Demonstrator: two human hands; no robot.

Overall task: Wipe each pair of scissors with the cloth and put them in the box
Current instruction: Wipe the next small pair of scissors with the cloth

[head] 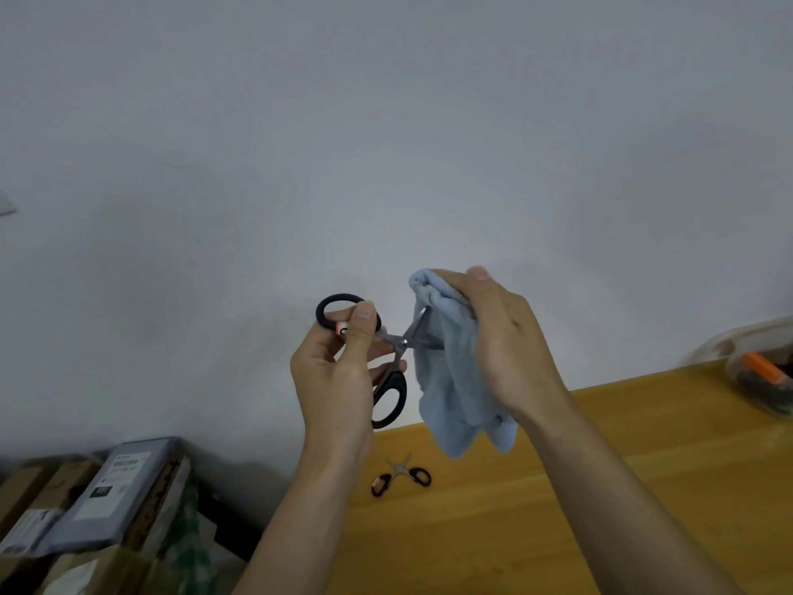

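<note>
The black scissors (388, 350) are held up in the air by the left hand (339, 380), its grip closed on a handle. The blades are spread open. One blade is wrapped in the blue cloth (455, 380), which is squeezed by the right hand (510, 350). The blade should be rubbed slowly, away from its sharp edge. The box (764, 371) is seen far right of the cloth, on the surface (600, 487).

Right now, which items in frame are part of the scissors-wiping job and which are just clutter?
Job:
- black-handled scissors, held open in left hand
- blue cloth, gripped by right hand, round the blades
- small scissors, lying open on table
- clear box, far right

Clutter:
- parcels and cartons, lower left
</note>
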